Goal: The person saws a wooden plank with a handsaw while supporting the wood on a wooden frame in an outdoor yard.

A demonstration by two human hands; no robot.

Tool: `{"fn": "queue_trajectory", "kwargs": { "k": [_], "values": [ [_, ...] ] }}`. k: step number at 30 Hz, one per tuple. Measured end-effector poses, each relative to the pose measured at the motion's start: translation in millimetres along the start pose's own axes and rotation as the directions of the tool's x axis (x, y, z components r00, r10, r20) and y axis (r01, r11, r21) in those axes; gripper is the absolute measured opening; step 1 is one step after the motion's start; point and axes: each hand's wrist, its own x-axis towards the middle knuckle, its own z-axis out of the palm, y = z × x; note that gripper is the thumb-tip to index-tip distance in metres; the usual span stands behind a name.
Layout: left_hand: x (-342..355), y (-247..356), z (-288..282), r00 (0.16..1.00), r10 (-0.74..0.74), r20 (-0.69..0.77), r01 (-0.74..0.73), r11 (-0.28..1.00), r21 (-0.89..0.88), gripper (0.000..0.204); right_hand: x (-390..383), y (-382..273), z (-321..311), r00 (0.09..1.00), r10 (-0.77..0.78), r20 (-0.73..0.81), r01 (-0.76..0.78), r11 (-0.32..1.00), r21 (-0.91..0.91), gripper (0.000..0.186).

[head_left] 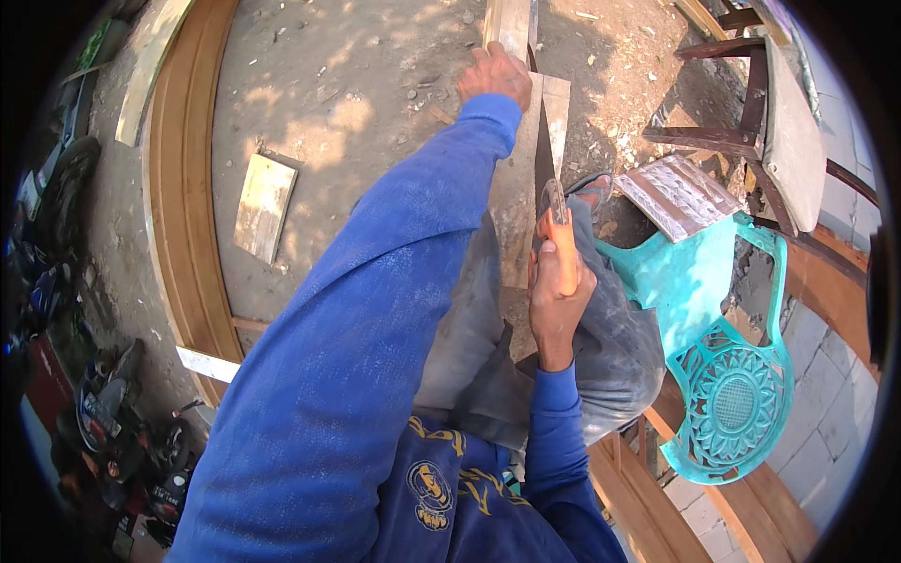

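Note:
A hand saw (543, 155) with an orange handle is in my right hand (556, 305), the fingers wrapped round its grip. Its dark blade points away from me along a long pale wooden board (510, 26). My left hand (496, 77) presses down on this board farther off, its fingers curled over the wood. Another flat piece of wood (556, 113) shows just right of the blade. Where the blade's teeth meet the wood is hard to see. The board's near part runs down between my legs, and my left sleeve hides some of the ground beside it.
A turquoise plastic chair (671, 305) stands to the right, with a white-streaked board (678, 195) at its edge. Beyond it is a dark wooden chair (751, 103). A small square board (266, 206) lies left, before a long brown frame (183, 188). Motorbikes (108, 413) stand far left.

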Motion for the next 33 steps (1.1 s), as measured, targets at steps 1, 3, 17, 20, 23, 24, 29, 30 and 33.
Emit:
{"fn": "queue_trajectory", "kwargs": {
  "k": [1, 3, 17, 20, 23, 24, 29, 30, 33],
  "values": [
    [-1.6, -4.5, 0.5, 1.000, -0.005, 0.009, 0.005, 1.000, 0.000, 0.041, 0.2, 0.1, 3.8, 1.000, 0.005, 0.006, -0.006, 1.000, 0.008, 0.026],
    [2.3, -15.1, 0.6, 1.000, 0.018, -0.016, -0.018, 0.999, 0.047, 0.039, -1.0, -5.4, 5.7, 1.000, -0.007, -0.029, 0.009, 0.997, 0.080, 0.026],
    [-2.0, -1.6, -1.1, 0.997, -0.023, 0.072, 0.024, 1.000, -0.005, 0.041, 7.5, 22.3, 1.6, 0.999, -0.025, -0.020, 0.025, 0.999, 0.028, 0.025],
    [2.5, -16.7, 3.5, 0.997, 0.034, -0.069, -0.032, 0.999, 0.037, 0.035, 3.6, -0.7, 8.6, 1.000, 0.013, 0.012, -0.013, 0.998, 0.055, 0.025],
    [4.0, -26.6, 4.2, 1.000, 0.007, -0.029, -0.004, 0.996, 0.089, 0.035, -93.3, 17.7, -23.0, 1.000, -0.005, 0.009, 0.005, 0.999, -0.046, 0.041],
    [3.2, -24.5, 2.5, 0.999, 0.019, -0.038, -0.017, 0.998, 0.069, 0.036, -131.6, 18.5, -38.2, 1.000, -0.018, 0.000, 0.018, 0.999, -0.038, 0.046],
    [1.7, -17.5, -5.4, 1.000, 0.001, -0.007, -0.001, 1.000, 0.017, 0.042, -149.6, 16.4, -55.3, 0.999, -0.038, 0.015, 0.038, 0.999, -0.008, 0.049],
    [1.4, -16.6, -6.0, 1.000, 0.002, 0.003, -0.002, 0.999, 0.035, 0.042, -130.6, 14.6, -46.6, 0.999, -0.054, 0.007, 0.054, 0.999, 0.005, 0.047],
    [3.8, -3.3, -6.6, 1.000, -0.002, 0.012, 0.001, 1.000, 0.022, 0.041, -5.6, 21.0, 1.1, 0.998, -0.061, 0.004, 0.061, 0.997, -0.035, 0.026]
  ]
}}
